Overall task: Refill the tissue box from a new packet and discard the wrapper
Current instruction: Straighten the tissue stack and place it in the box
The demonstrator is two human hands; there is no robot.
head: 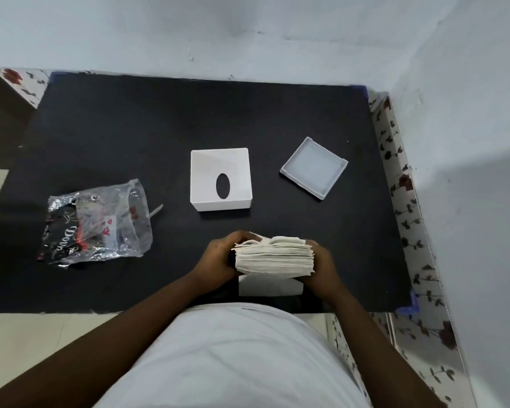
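Tissues, a thick off-white stack of folded paper sheets [274,257], sit low in the centre of the frame, lifted just above the black bench [130,128] and clamped between both hands. The left hand [218,257] presses on the stack's left end with its fingers curled over the top edge, and the right hand [321,266] presses on the right end, so each grip is closed on the stack; squeezing from both ends likely keeps the loose sheets squared and from fanning out. Above the stack, in the middle of the frame, stands the white square plastic tissue box [221,179], turned upside down so its open side faces up and its oval dispensing slot lies against the bench, which looks ready to take the stack from above. To the right of it, apart, lies the pale grey square base panel [314,167], rim up, set aside to keep the opening free. At the left, well apart, the crumpled clear-and-black plastic wrapper [96,222] lies emptied, not yet discarded. A white slip under the stack is too hidden to identify.
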